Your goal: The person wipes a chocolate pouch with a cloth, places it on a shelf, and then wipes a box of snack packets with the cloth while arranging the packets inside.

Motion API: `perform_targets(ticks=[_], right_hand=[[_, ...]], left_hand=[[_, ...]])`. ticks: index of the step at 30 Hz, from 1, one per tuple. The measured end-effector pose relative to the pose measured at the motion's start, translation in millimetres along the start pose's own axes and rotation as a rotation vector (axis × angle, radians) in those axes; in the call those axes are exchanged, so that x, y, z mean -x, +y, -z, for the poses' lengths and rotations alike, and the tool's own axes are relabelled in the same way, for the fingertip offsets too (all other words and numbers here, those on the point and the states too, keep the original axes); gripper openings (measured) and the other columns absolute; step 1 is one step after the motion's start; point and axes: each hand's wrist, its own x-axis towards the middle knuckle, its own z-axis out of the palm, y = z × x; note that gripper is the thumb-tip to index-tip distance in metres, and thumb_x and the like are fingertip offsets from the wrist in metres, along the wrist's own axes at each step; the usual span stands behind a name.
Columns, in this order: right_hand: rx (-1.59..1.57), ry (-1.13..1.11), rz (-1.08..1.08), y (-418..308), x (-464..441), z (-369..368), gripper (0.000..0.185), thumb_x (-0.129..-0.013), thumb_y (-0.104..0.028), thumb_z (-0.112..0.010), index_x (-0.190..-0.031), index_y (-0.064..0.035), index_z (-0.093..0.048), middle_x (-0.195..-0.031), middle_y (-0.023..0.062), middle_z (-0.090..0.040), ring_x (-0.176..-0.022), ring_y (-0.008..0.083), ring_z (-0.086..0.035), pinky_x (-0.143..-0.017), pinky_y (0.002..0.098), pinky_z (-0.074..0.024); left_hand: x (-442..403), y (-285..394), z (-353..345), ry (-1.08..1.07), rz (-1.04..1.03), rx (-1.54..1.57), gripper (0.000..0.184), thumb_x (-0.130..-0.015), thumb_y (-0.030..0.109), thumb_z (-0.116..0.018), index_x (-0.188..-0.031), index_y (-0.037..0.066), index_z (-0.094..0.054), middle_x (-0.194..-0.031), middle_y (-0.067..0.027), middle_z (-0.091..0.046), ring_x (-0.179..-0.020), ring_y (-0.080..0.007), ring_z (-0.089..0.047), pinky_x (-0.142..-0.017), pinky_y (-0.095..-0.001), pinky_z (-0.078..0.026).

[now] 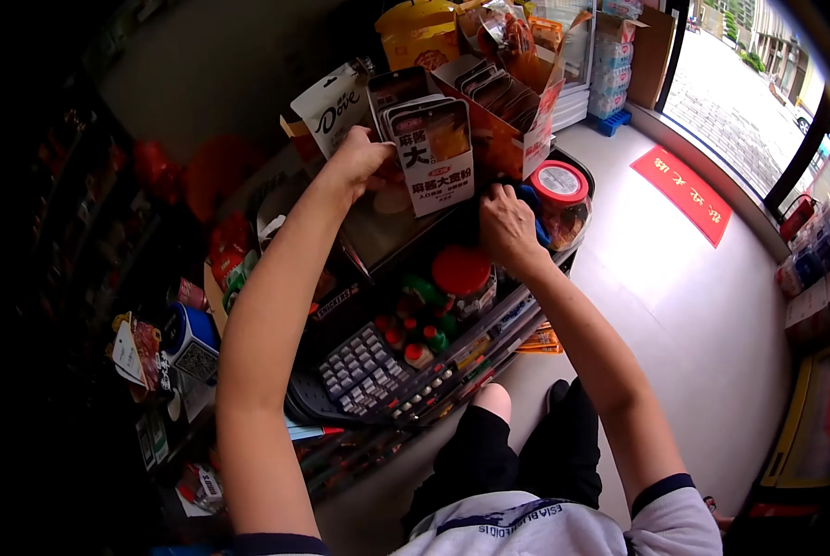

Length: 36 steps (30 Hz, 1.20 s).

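We've got white on the snack box (pixel 441 183), bold dark characters down its front and a dash of red! Off-white now on the Dove bag (pixel 327 104), with dark script. We see bright yellow on the tub (pixel 418 37), red on the jar lid (pixel 461 270), pale grey keys gridding the keyboard (pixel 364 371). There's our floor mat (pixel 682 195), vivid red, yellow characters! And the shirt (pixel 545 526): white, navy-trimmed.

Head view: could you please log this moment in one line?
left hand: beside white snack box | right hand: beside blue item | grips: unclear
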Motion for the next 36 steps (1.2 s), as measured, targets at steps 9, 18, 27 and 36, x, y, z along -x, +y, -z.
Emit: perform_targets(ticks=[9,18,27,36], right_hand=[[-0.195,-0.158,0.157,-55,8,26,0.016,-0.064,-0.007,-0.065,-0.078,-0.0011,-0.070,-0.100,0.0134,-0.062,-0.098,0.0282,-0.060,-0.074,0.0364,-0.0534],[-0.215,-0.191,0.208,-85,10,31,0.013,-0.068,-0.008,-0.065,-0.077,-0.0014,-0.070,-0.100,0.0137,-0.062,-0.098,0.0285,-0.060,-0.075,0.0368,-0.0536],[-0.256,-0.313,0.218,-103,13,39,0.027,-0.071,-0.010,-0.065,-0.094,0.0030,-0.063,-0.105,0.0151,-0.057,-0.103,0.0328,-0.058,-0.077,0.0417,-0.0533],[-0.330,-0.378,0.176,-125,23,47,0.046,-0.072,-0.013,-0.067,-0.115,0.0016,-0.060,-0.114,0.0147,-0.053,-0.106,0.0321,-0.058,-0.079,0.0399,-0.0525]], left_hand=[[12,-2,-10,0.089,0.027,0.088,0.037,-0.094,0.001,-0.048,-0.129,0.000,-0.035,-0.104,-0.0168,-0.059,-0.080,-0.0258,-0.065,-0.074,-0.0458,-0.060],[96,12,-39,0.377,-0.317,0.395,0.041,-0.086,0.010,-0.063,-0.124,0.009,-0.049,-0.096,-0.0010,-0.057,-0.082,-0.0102,-0.052,-0.071,-0.0261,-0.049],[184,-146,-128,0.550,-0.270,0.479,0.044,-0.097,0.027,-0.052,-0.136,0.012,-0.040,-0.135,-0.0112,-0.039,-0.121,-0.0205,-0.038,-0.099,-0.0369,-0.036],[176,-162,-110,0.215,-0.047,1.343,0.055,-0.101,0.031,-0.039,-0.152,0.018,-0.022,-0.150,-0.0091,-0.034,-0.137,-0.0237,-0.038,-0.113,-0.0449,-0.030]])
